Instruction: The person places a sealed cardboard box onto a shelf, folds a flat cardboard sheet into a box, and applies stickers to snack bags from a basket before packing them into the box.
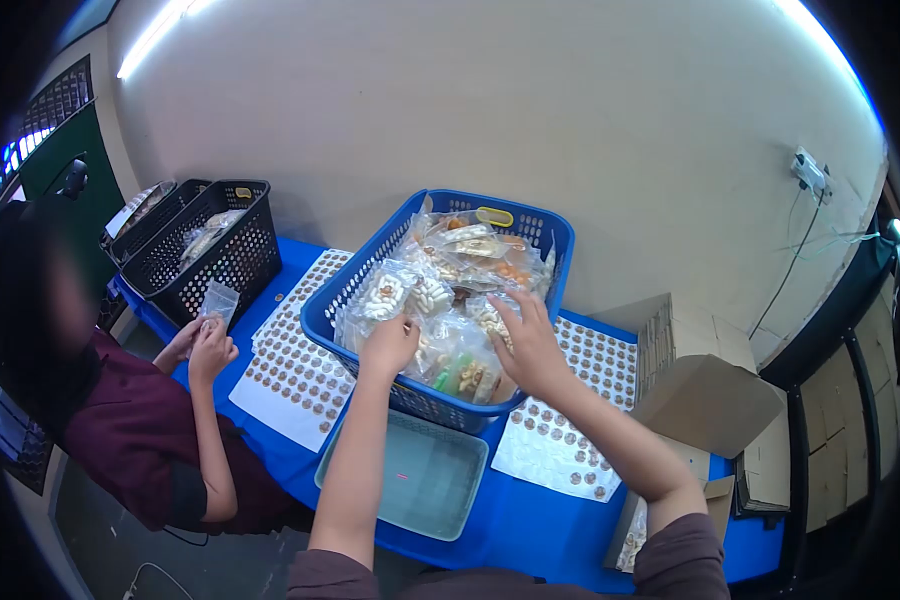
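Note:
A blue plastic basket (433, 402) is heaped with clear bags of small items, some white, some orange, some green. My left hand (390, 347) is closed at the near left part of the heap, beside a bag of white pieces (383, 296); what its fingers hold, if anything, is too small to make out. Over the right side of the heap, my right hand (530, 340) has its fingers apart, touching or just above a bag (488, 318). Nothing shows in its grasp.
A green tray (410, 480) lies before the basket. Sheets with round stickers (292, 390) flank it. Black baskets (210, 250) stand at left, near a co-worker (160, 420) holding a small clear bag (219, 301). Cardboard boxes (710, 405) are at right.

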Demonstrator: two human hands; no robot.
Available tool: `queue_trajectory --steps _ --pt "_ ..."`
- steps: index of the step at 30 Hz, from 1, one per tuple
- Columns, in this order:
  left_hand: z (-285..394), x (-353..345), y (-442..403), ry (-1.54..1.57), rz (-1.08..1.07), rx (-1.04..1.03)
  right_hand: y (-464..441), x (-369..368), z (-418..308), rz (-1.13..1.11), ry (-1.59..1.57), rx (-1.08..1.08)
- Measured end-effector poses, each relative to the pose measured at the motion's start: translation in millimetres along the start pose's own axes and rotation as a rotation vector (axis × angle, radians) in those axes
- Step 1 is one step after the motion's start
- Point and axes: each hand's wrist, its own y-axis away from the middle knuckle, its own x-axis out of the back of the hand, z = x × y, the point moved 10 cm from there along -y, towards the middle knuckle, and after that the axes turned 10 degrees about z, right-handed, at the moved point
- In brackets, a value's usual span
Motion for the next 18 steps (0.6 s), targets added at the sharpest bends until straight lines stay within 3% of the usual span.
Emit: queue_trajectory --steps 6,11,13,15,17,18 --pt "-16.6 -43.1 -3.5 -0.175 -0.309 0.002 -39.4 -82.6 45.3 -0.15 0.24 0.153" --pt "-9.2 -32.8 2.5 -0.127 -0.237 -0.003 -66.1 -166.7 89.4 -0.234 0.34 0.201" --pt "2.3 -25.7 5.1 -0.083 -0.193 -0.066 -88.5 -180.0 101.5 -0.342 0.312 0.042" --pt "12.1 -14.2 9.2 -0.082 -0.13 -0.075 -97.7 -202.5 107.0 -0.386 0.394 0.104" --pt "18.2 -7.9 9.7 -0.067 -0.071 -0.097 -94.6 -230.5 103.8 -0.587 0.547 0.225" --pt "16.6 -9.5 8.1 -0.062 -0.061 -0.104 -93.7 -253.3 110.8 -0.466 0.512 0.248"
